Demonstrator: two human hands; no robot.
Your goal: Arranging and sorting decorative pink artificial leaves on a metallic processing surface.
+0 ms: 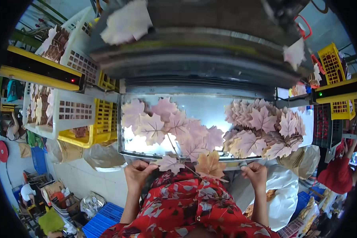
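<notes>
My left hand (pixel 138 171) is closed on a pale pink artificial maple leaf (pixel 169 163) at the near edge of a shiny metal tray (pixel 210 107). A tan maple leaf (pixel 211 165) on a thin stem lies beside it over my red flowered clothing. My right hand (pixel 254 172) is closed at the tray's near right edge, pinching a small grey-white piece (pixel 242 163). Loose pink leaves (pixel 174 127) lie spread across the tray's left and middle. A thick heap of the same leaves (pixel 265 129) sits at its right.
A dark press machine (pixel 202 51) looms above the tray, with leaves lying on it. White and yellow crates (pixel 67 111) of leaves stand at left, more yellow crates (pixel 331 63) at right. A person in red (pixel 337 170) works at far right, another person at lower left (pixel 27 192).
</notes>
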